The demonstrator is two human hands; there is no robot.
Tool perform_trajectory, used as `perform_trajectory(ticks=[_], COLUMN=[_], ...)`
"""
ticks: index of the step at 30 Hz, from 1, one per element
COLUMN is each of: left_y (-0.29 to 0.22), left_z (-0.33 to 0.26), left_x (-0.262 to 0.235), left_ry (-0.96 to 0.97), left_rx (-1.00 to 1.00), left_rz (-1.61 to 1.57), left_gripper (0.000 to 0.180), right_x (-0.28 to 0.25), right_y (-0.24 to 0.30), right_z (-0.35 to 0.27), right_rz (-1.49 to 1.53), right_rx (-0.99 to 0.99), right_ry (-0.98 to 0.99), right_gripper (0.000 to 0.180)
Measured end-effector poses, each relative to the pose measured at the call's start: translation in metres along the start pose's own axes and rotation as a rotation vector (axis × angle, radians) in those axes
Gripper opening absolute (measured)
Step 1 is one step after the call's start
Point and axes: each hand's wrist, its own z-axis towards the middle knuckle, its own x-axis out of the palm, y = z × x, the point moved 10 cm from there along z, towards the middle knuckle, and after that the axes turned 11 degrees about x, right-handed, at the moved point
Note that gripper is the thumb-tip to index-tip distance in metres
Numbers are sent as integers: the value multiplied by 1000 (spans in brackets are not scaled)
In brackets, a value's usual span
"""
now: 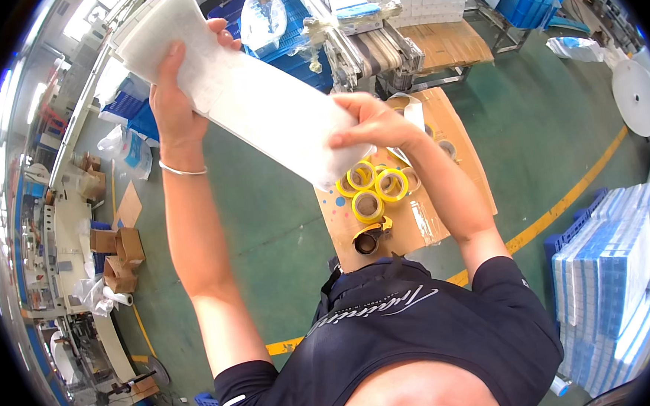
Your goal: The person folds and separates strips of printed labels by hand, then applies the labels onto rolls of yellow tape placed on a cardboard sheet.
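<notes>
A long white strip stretches between my two hands, rising toward the upper left. At its upper end it curves into a thick, roll-like bend. My left hand is closed round that end, with the thumb on the front face and the fingertips showing past the far edge. My right hand pinches the lower end, thumb on top and other fingers partly hidden. Below the right hand, several rolls of yellow-edged tape lie on a cardboard-covered surface. A yellow and black tape dispenser stands at its near edge.
A small conveyor is ahead, beside blue crates. Stacked blue-and-white packs rise at the right. Machinery and open cardboard boxes line the left. A large white disc stands at the far right.
</notes>
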Motion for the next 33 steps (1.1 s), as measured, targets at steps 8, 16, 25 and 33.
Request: perform_trajectory(ticks=[8, 16, 25, 33], left_y=[26, 52, 85, 28], left_z=[-52, -79, -106, -72], left_x=[69, 68, 7, 23], left_ry=[513, 204, -343, -182], left_rx=[-150, -314, -413, -147], left_rz=[677, 357, -39, -162], left_gripper=[116, 88, 46, 61], right_x=[-10, 4, -24, -8], right_y=[69, 41, 36, -81], right_z=[3, 25, 7, 11], right_rz=[361, 250, -364, -342], right_rx=[-176, -42, 20, 94], right_ry=[118, -53, -468, 26], right_gripper=[52, 45, 57, 59])
